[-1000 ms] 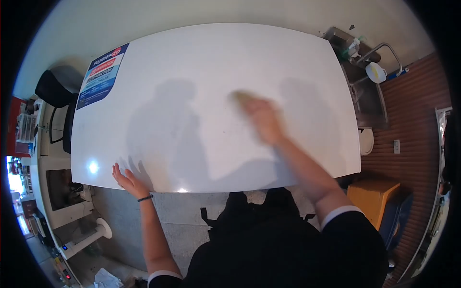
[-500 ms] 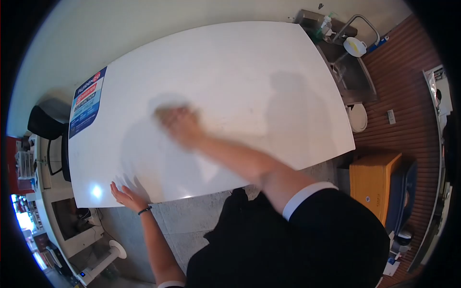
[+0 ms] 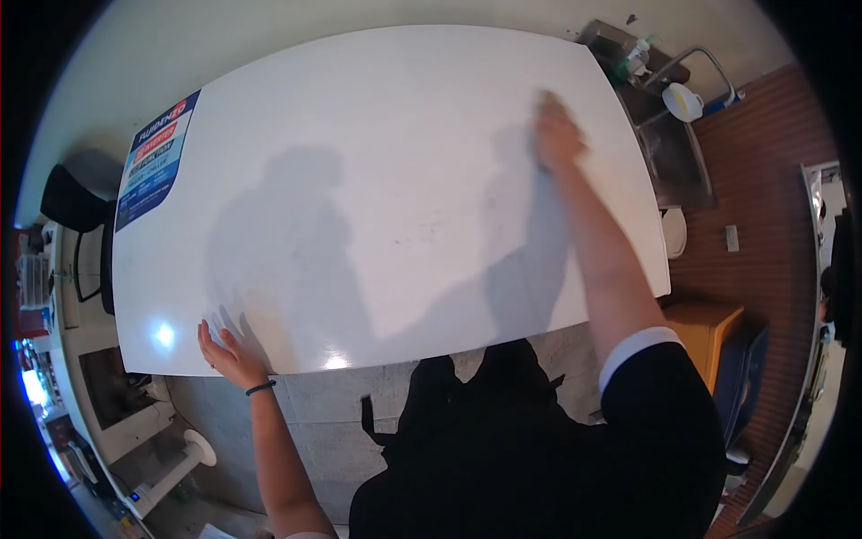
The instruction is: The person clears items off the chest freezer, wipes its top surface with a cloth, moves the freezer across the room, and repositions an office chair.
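Before me is the broad white top of a chest freezer (image 3: 404, 296), with faint grey marks near its middle. My right hand (image 3: 558, 139), smeared by motion, is over the top's far right part. Under its fingers shows a blurred tan pad (image 3: 545, 103), perhaps a sponge or folded cloth. My left hand (image 3: 230, 355) rests at the near left edge, its fingers stretched out and holding nothing. A blue, red and white sticker (image 3: 157, 162) covers the far left corner of the top.
Beyond the right end stands a metal sink (image 3: 673, 153) with a faucet (image 3: 709, 58), a soap bottle (image 3: 637, 56) and a white bowl (image 3: 682, 102). A yellow-orange box (image 3: 705, 328) stands at the near right. To the left is a black chair (image 3: 76, 198).
My right hand has swept with the tan pad from the middle of the top to its far right. My left hand stays at the near left edge. The view has shifted slightly.
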`<state>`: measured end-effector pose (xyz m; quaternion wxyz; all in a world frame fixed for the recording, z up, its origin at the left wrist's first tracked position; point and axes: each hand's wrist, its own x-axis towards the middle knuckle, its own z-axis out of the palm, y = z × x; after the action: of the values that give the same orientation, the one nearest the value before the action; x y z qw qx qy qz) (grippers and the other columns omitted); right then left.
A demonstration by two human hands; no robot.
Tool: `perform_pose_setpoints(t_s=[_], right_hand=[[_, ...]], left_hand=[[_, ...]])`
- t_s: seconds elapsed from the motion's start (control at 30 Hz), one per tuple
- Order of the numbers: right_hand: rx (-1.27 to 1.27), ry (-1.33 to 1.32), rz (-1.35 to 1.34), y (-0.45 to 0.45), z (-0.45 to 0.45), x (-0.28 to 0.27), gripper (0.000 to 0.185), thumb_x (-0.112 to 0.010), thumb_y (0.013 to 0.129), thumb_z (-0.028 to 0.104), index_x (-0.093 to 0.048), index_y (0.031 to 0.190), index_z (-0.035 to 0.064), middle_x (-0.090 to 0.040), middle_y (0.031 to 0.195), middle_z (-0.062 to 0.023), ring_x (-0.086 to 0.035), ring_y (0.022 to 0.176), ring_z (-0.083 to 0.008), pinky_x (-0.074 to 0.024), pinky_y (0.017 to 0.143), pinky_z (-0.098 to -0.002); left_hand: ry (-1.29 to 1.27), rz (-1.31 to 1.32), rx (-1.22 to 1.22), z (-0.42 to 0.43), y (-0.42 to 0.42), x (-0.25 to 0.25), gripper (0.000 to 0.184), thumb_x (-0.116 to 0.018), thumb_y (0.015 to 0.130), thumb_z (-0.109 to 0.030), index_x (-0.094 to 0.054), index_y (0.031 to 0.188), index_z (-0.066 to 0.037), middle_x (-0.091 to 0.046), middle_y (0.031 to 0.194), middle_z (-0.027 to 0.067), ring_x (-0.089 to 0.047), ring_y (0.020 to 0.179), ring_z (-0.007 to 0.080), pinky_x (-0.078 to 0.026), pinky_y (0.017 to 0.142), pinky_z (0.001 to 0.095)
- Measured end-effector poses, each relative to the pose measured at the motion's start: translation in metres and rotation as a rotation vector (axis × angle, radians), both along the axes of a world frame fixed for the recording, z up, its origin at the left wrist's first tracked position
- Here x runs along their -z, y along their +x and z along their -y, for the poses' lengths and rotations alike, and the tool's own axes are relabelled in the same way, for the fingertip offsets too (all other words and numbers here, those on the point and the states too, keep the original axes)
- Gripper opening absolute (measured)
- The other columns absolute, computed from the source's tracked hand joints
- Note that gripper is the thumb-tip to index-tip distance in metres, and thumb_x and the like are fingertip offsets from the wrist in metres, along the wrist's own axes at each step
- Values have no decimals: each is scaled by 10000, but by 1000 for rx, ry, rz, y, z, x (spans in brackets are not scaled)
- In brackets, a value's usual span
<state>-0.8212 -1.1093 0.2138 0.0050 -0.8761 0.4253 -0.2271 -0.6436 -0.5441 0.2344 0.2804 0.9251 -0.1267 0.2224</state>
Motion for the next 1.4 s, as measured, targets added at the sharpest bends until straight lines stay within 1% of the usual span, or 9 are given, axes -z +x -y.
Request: perform_pose_setpoints(t_s=[0.07, 0.27, 0.43, 0.5, 0.6, 0.8, 1.07, 1.27, 1.4], right_hand=[[-301, 66, -111, 85, -99, -12, 456, -514, 676, 237, -459, 1062, 1, -514, 1017, -146, -515, 851, -274, -395, 744, -400], [-1189, 269, 182, 60, -356, -21, 537, -492, 732, 341, -375, 1204, 113, -329, 1255, -135, -282, 1159, -278, -166, 964, -438], [-325, 777, 481, -43, -120, 1, 328, -464, 763, 148, -477, 1069, 32, -472, 1069, -130, -412, 1017, -258, -320, 868, -370], [-74, 87, -53, -140, -11, 29, 395, -380, 840, 246, -385, 1195, 75, -373, 1224, -122, -298, 1163, -240, -213, 973, -344], [586, 298, -381, -142, -5, -45, 493, -320, 847, 323, -200, 1293, 147, -243, 1313, -88, -211, 1216, -212, -178, 990, -345], [-315, -119, 133, 69, -108, -9, 328, -441, 716, 192, -522, 985, 23, -572, 887, -125, -537, 778, -264, -425, 695, -385], [-1313, 363, 63, -6, -357, -30, 340, -347, 811, 250, -481, 1120, 203, -350, 1237, -139, -285, 1172, -285, -122, 993, -433], [-339, 105, 48, -208, -130, -25, 409, -392, 744, 196, -441, 1130, 71, -439, 1113, -110, -422, 991, -276, -333, 843, -418], [465, -233, -182, -249, 8, 12, 378, -369, 804, 309, -405, 1172, 231, -420, 1146, -104, -401, 1024, -288, -293, 865, -462]], left_hand=[[5, -2, 1, 0, -2, -2, 481, -325, 855, -391, -385, 1151, -16, -394, 1182, 142, -328, 1117, 294, -230, 928, 396], [201, -36, -68, 0, 1, 3, 486, -342, 834, -427, -400, 1155, -67, -382, 1203, 110, -306, 1145, 285, -192, 928, 475], [153, -60, -57, 0, 2, 4, 491, -340, 829, -437, -407, 1150, -71, -373, 1212, 102, -312, 1144, 285, -171, 928, 502], [107, -42, -23, 3, 0, 0, 458, -360, 836, -397, -415, 1139, -58, -378, 1202, 117, -329, 1128, 286, -205, 929, 467], [51, -35, 40, 2, 0, -6, 420, -373, 847, -346, -419, 1130, -40, -384, 1190, 134, -339, 1114, 288, -244, 925, 413], [66, 18, 45, -4, 4, 4, 401, -391, 847, -308, -421, 1118, -14, -390, 1177, 155, -350, 1101, 298, -259, 924, 383], [77, -3, 46, -5, 2, 1, 420, -427, 830, -310, -412, 1126, -14, -406, 1160, 161, -370, 1075, 307, -285, 909, 390], [53, 12, 44, 7, -8, -4, 411, -403, 844, -316, -410, 1129, -19, -421, 1146, 156, -387, 1058, 308, -310, 888, 393], [82, 25, 28, 6, -5, -8, 364, -428, 838, -244, -410, 1121, -15, -438, 1127, 156, -400, 1052, 300, -324, 885, 382]])
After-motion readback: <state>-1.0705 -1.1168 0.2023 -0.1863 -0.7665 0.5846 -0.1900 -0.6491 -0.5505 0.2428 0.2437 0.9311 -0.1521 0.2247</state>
